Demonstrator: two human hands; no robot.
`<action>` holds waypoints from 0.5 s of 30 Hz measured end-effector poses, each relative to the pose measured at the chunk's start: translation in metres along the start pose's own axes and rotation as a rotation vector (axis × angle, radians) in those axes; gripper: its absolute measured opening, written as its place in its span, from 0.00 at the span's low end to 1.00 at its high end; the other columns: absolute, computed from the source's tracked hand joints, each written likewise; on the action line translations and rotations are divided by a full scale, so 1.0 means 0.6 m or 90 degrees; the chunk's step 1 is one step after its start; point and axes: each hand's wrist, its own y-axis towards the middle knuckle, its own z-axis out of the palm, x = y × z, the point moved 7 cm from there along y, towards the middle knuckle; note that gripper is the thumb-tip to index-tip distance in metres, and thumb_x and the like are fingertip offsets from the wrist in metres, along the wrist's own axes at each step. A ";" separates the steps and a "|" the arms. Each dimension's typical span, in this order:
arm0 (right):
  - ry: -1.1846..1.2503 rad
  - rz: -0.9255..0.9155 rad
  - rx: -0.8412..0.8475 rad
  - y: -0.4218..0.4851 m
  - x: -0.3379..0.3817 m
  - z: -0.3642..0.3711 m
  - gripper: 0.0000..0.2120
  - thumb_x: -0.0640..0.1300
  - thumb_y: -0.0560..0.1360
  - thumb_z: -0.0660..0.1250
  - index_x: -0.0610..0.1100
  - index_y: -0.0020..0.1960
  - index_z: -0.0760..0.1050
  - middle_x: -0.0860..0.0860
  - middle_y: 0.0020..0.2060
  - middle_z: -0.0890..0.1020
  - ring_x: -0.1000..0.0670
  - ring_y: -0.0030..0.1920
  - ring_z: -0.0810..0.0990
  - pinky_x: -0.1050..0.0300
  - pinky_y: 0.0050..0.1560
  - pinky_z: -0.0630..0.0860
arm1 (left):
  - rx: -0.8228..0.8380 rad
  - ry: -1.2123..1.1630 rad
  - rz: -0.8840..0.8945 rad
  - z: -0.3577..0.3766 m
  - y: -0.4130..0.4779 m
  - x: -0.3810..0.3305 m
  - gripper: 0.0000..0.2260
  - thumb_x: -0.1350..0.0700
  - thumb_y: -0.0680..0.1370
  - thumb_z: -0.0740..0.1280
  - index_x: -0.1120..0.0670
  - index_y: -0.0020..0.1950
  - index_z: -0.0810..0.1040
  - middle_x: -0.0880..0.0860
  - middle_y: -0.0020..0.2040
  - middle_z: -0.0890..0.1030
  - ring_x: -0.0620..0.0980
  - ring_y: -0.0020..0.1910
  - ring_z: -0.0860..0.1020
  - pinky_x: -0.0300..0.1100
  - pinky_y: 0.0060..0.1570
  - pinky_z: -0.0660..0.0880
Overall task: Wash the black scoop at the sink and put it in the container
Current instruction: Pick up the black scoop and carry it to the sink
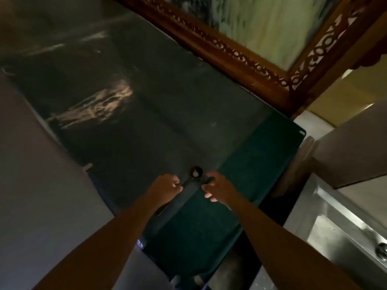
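Note:
The black scoop (pixel 196 173) is held out in front of me over a dark green surface, and its round bowl shows something pale inside. Its handle runs down-left into my left hand (pixel 165 185), whose fingers are closed around it. My right hand (pixel 217 188) is just right of the bowl and pinches a short dark piece that seems to belong to the scoop; blur keeps me from being sure. A steel sink (pixel 335 218) lies at the lower right, away from both hands. No container can be made out.
The view is dark and smeared by motion. A dark green surface (pixel 240 164) lies under the hands, with a grey surface (pixel 31 185) to the left. A carved wooden frame (pixel 240 59) crosses the upper right. A beige block (pixel 351 147) stands above the sink.

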 end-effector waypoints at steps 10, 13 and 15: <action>0.102 0.016 -0.018 0.076 -0.011 0.024 0.21 0.35 0.74 0.66 0.46 0.65 0.72 0.42 0.44 0.83 0.49 0.36 0.83 0.56 0.35 0.78 | 0.019 0.053 0.023 0.025 0.057 -0.004 0.15 0.53 0.74 0.70 0.55 0.59 0.80 0.55 0.55 0.84 0.53 0.56 0.81 0.47 0.56 0.77; 0.126 0.029 -0.012 0.081 -0.014 0.030 0.20 0.35 0.72 0.66 0.46 0.63 0.74 0.44 0.40 0.82 0.49 0.33 0.81 0.57 0.34 0.76 | 0.010 0.053 0.032 0.032 0.062 -0.003 0.12 0.55 0.75 0.69 0.55 0.58 0.81 0.56 0.55 0.85 0.55 0.56 0.81 0.46 0.54 0.76; 0.137 0.034 -0.002 0.081 -0.016 0.033 0.19 0.36 0.73 0.67 0.46 0.63 0.74 0.45 0.40 0.82 0.51 0.32 0.81 0.58 0.32 0.75 | 0.016 0.058 0.034 0.035 0.061 -0.003 0.12 0.56 0.76 0.68 0.55 0.58 0.80 0.56 0.53 0.85 0.55 0.54 0.82 0.46 0.51 0.76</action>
